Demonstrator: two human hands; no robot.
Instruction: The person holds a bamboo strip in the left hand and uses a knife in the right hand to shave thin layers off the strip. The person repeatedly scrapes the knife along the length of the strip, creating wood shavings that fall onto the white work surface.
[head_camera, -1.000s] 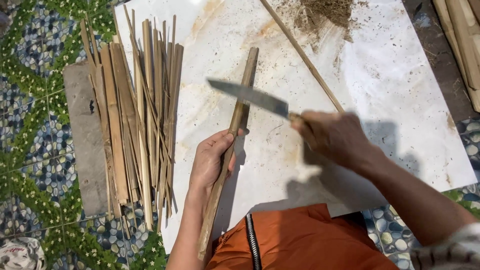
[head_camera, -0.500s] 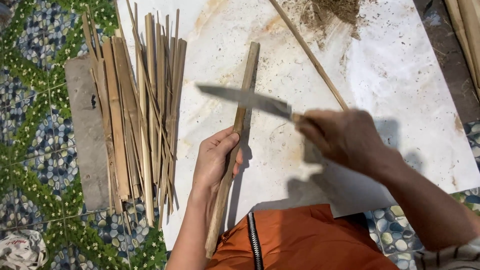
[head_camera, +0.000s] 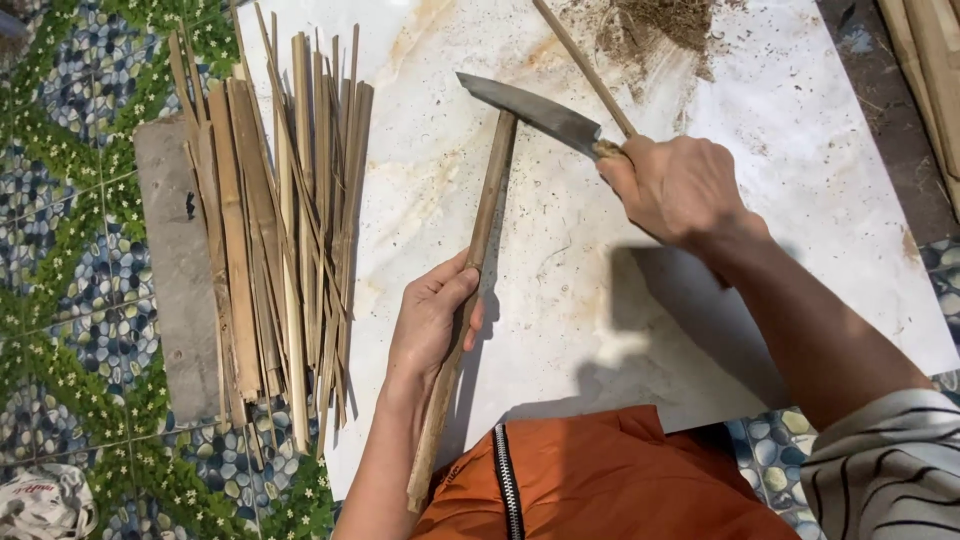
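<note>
My left hand (head_camera: 432, 320) grips a long bamboo stick (head_camera: 487, 205) around its middle, holding it lengthwise on a white board (head_camera: 800, 180). My right hand (head_camera: 680, 185) is closed on the handle of a broad dark knife (head_camera: 530, 105). The blade lies across the far tip of the stick, touching it. An orange garment with a zip (head_camera: 600, 480) covers my lap at the near edge.
A pile of several split bamboo strips (head_camera: 270, 230) lies left of the stick, partly on a grey plank (head_camera: 175, 270). One thin stick (head_camera: 585, 65) and a heap of brown fibres (head_camera: 660, 20) sit at the far side. Patterned pebble tiles (head_camera: 70, 200) surround the board.
The knife has moved away from me, from across the stick's upper part to its far tip. My left hand keeps its hold on the stick.
</note>
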